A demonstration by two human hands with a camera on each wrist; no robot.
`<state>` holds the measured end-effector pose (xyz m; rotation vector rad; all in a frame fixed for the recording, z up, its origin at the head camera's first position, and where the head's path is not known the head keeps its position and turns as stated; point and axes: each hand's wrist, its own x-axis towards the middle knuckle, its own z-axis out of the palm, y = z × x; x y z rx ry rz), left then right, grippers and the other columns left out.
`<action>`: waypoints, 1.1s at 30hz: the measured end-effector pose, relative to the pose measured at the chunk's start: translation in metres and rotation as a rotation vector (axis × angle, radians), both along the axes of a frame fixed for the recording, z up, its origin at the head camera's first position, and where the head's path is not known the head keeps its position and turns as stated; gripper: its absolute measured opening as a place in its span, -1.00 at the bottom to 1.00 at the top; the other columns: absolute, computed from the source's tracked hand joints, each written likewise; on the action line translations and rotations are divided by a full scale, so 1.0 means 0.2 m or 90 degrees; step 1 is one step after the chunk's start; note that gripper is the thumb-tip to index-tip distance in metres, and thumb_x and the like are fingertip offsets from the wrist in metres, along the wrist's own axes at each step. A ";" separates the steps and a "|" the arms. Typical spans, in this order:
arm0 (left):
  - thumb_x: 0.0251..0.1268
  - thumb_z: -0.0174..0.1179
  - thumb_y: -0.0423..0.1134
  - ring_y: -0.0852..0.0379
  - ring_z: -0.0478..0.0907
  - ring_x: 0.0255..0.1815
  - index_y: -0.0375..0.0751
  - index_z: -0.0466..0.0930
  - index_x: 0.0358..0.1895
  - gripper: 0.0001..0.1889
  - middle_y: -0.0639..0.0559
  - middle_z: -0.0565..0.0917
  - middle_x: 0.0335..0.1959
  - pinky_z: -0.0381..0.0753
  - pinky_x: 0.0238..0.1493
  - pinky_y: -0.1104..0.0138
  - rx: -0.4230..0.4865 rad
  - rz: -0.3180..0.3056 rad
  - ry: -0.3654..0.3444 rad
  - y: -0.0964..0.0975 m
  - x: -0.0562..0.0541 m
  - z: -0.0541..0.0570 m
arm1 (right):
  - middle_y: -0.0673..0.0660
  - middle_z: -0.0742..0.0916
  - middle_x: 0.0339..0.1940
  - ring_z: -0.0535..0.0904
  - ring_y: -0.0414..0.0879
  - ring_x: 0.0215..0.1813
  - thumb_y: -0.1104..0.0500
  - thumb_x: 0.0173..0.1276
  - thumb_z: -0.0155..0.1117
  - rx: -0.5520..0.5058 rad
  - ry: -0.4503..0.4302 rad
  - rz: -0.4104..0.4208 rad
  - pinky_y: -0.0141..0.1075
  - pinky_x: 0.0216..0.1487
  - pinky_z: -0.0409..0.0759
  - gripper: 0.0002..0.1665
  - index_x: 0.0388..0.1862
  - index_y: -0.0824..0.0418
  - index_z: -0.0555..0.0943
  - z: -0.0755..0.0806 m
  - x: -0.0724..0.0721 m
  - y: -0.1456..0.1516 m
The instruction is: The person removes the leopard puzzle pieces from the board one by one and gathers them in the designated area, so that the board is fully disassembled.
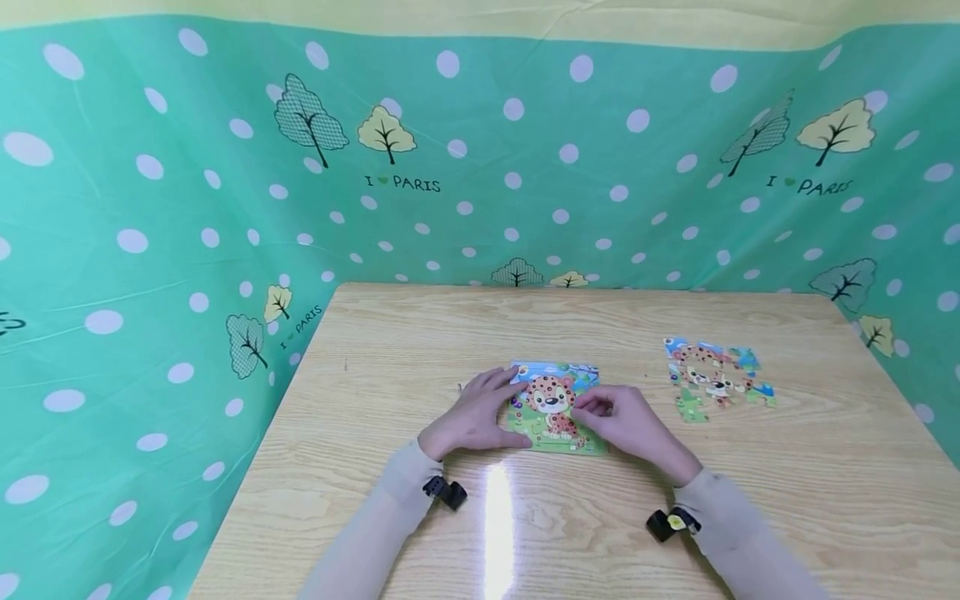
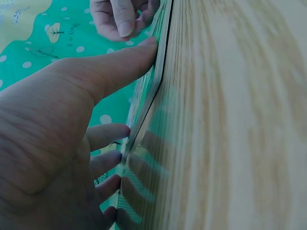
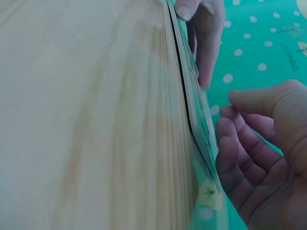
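A flat jigsaw puzzle [image 1: 551,412] with a spotted leopard cub picture lies on the wooden table. My left hand [image 1: 480,414] rests at its left side with the fingers spread, the thumb along the near edge. Over the right part of the picture, my right hand [image 1: 618,421] has its thumb and index fingertips close together and the other fingers bent. In the right wrist view, these right fingertips [image 3: 229,111] are beside the puzzle's edge [image 3: 194,105]; I cannot tell whether a small piece is between them. The left thumb [image 2: 139,52] touches the edge in the left wrist view.
To the right on the table [image 1: 360,358] lies a group of puzzle pieces [image 1: 693,375], partly joined into a similar leopard picture with gaps. A green dotted cloth [image 1: 480,208] hangs behind the table and down its left side.
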<state>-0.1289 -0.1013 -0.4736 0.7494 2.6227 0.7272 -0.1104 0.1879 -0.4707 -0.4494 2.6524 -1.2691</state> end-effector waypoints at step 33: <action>0.20 0.48 0.28 -0.15 -0.15 0.82 0.09 0.22 0.70 0.04 0.04 -0.02 0.81 -0.16 0.74 -0.29 0.006 0.002 -0.013 0.00 0.01 0.02 | -0.04 0.57 -0.50 0.40 -0.21 -0.47 -0.06 0.22 0.68 0.093 -0.063 0.105 -0.40 -0.47 0.35 -0.58 -0.08 0.09 0.72 0.04 -0.02 -0.11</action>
